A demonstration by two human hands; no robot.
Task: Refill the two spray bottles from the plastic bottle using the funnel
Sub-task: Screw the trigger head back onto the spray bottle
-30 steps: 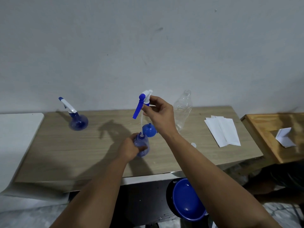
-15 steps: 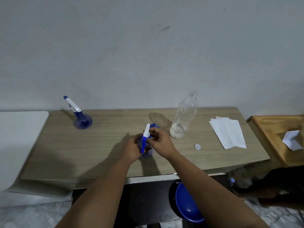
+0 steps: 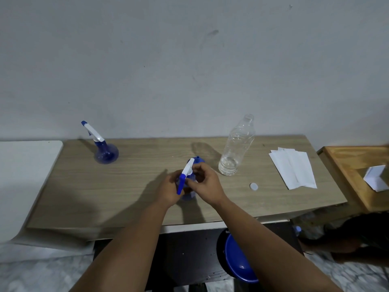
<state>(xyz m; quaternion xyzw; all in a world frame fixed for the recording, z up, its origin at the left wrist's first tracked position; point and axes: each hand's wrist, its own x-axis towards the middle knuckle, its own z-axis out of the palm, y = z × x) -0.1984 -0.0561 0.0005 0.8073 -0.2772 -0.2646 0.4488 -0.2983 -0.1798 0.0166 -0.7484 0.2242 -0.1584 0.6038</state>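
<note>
We looked down at a long, pale wooden table (image 3: pixel 126 197) set against a grey wall. Near its middle, our left hand (image 3: pixel 168 191) curled around the round blue spray bottle (image 3: pixel 188 196), mostly hidden by our fingers. Our right hand (image 3: pixel 205 186) pinched its white and blue trigger head (image 3: pixel 186 174) at the neck. Just behind that bottle, a small blue funnel (image 3: pixel 199 160) peeked out. To the bottle's right stood a clear, nearly empty plastic bottle (image 3: pixel 235 148), uncapped; its white cap (image 3: pixel 253 186) lay near it. A second blue spray bottle (image 3: pixel 104 151) stood well to the left.
</note>
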